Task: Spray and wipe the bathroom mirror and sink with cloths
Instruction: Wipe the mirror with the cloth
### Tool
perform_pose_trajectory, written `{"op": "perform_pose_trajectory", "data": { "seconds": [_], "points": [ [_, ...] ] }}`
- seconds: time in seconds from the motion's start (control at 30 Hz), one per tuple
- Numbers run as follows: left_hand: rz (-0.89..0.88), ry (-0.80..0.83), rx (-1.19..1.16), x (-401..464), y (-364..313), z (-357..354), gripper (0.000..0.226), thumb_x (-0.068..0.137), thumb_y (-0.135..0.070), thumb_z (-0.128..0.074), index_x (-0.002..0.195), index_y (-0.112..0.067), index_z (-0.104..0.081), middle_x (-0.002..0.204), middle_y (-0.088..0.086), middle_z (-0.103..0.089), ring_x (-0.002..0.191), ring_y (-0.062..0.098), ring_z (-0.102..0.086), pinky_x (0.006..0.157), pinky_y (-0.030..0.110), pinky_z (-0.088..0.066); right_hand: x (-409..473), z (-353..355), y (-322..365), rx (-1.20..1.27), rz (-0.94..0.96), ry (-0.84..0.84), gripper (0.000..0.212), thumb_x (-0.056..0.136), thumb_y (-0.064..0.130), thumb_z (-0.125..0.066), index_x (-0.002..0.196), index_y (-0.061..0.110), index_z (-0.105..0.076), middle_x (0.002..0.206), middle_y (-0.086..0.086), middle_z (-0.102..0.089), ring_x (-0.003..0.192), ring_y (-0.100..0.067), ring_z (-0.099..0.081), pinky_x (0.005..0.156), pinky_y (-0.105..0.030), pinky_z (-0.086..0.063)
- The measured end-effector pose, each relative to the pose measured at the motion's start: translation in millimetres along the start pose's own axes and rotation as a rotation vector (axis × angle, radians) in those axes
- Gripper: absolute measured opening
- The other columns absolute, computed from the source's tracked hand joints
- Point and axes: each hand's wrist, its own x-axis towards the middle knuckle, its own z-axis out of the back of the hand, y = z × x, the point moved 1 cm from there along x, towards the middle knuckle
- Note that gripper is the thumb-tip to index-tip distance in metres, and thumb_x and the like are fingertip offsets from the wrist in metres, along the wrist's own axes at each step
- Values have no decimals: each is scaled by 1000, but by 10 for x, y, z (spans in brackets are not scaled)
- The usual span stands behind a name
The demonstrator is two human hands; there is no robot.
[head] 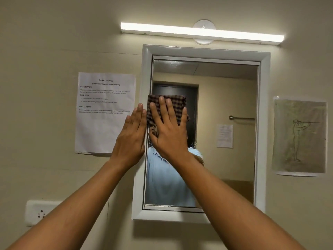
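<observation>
A white-framed mirror (230, 98) hangs on the wall in front of me. A brown checked cloth (177, 102) lies flat against the glass near its left edge, at mid height. My right hand (168, 130) presses on the cloth with fingers spread. My left hand (130, 139) rests flat on the mirror's left frame and the wall, fingers together, holding nothing. The glass shows small droplets along the lower left. The sink is out of view.
A lit tube light (201, 33) runs above the mirror. A printed task sheet (100, 123) is taped to the wall on the left, a drawing (300, 136) on the right. A white wall socket (38, 212) sits at lower left.
</observation>
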Motion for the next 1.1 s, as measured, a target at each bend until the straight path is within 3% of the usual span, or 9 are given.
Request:
{"op": "perform_pose_trajectory", "data": {
  "seconds": [0.3, 0.4, 0.53, 0.67, 0.73, 0.93, 1.1],
  "points": [
    [38, 15, 39, -149, -49, -31, 71, 86, -10, -23, 153, -6, -1, 162, 12, 5, 150, 21, 5, 122, 44, -10, -781, -15, -328, -13, 198, 96, 70, 96, 52, -34, 157, 24, -14, 165, -5, -6, 152, -23, 1, 118, -60, -8],
    [52, 28, 51, -170, -57, -41, 75, 84, -5, -28, 153, -7, 1, 162, 12, 6, 150, 22, 6, 122, 43, -10, -797, 87, -648, -22, 124, 113, 72, 97, 55, -35, 157, 24, -12, 165, -5, -3, 152, -23, 1, 117, -62, -11],
    [63, 46, 62, -174, -65, -43, 79, 83, -4, -33, 153, -8, 2, 162, 11, 7, 150, 21, 6, 122, 42, -9, -682, 273, -1193, -56, -50, 105, 70, 97, 60, -6, 158, 25, -7, 166, -5, 3, 152, -23, 5, 118, -61, -4],
    [71, 46, 62, -171, -62, -52, 83, 83, 1, -41, 153, -8, 2, 162, 11, 6, 150, 23, 4, 122, 44, -12, -679, 369, -1654, -25, -216, 25, 68, 97, 51, -27, 158, 26, -6, 166, -3, 3, 152, -21, 7, 118, -61, -5],
    [82, 48, 63, -170, -74, -56, 86, 83, 4, -47, 153, -8, 3, 162, 11, 7, 150, 23, 4, 121, 46, -13, -755, 384, -1763, -12, -271, -1, 69, 96, 49, -28, 158, 26, -7, 166, -4, 1, 152, -21, 6, 118, -61, -6],
    [103, 71, 73, -222, -124, -53, 85, 85, 3, -49, 153, -7, 2, 162, 11, 7, 150, 24, 5, 121, 46, -13, -1192, 263, -1620, 12, -422, -11, 67, 98, 51, -18, 158, 23, -7, 166, -6, 1, 152, -24, 5, 119, -60, -1],
    [91, 101, 71, -370, -157, -67, 72, 88, -14, -30, 153, -8, 1, 162, 12, 6, 150, 25, 4, 121, 47, -14, -1612, 159, -1272, 33, -415, 19, 68, 98, 49, -23, 158, 21, -7, 165, -8, 2, 152, -27, 3, 117, -64, 0]
  ]
}}
